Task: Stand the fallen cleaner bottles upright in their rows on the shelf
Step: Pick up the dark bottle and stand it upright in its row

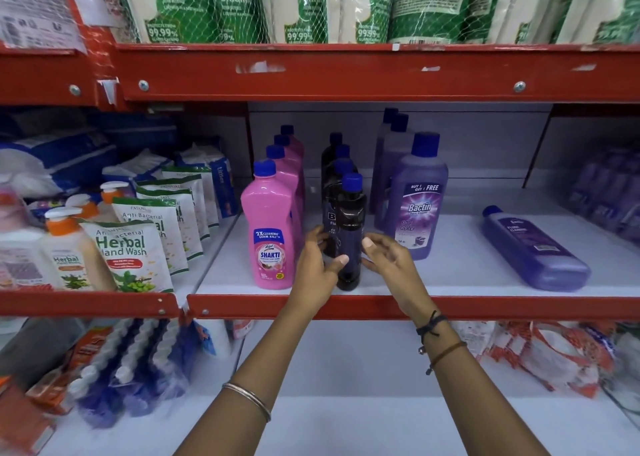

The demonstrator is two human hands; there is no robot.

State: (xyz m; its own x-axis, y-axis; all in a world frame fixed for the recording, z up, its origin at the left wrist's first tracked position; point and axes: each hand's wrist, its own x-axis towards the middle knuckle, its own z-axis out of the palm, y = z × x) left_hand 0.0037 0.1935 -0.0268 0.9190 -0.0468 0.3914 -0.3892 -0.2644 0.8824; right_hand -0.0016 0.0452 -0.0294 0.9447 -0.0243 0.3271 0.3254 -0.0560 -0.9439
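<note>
Three rows of blue-capped cleaner bottles stand on the white shelf (460, 275): pink bottles (273, 234) on the left, black ones in the middle, purple Bactin bottles (417, 209) on the right. The front black bottle (351, 213) stands upright at the shelf's front edge. My left hand (313, 268) grips its lower left side, thumb across the front. My right hand (391, 258) is at its right side, fingers apart, thumb just touching its edge. One purple bottle (533, 251) lies flat on its back to the right, cap pointing to the rear left.
Red shelf rails (346, 74) run above and below the opening. Herbal hand wash pouches (128, 251) and pump bottles fill the bay to the left. Blurred purple packs (609, 192) sit at the far right. Green refill pouches hang overhead.
</note>
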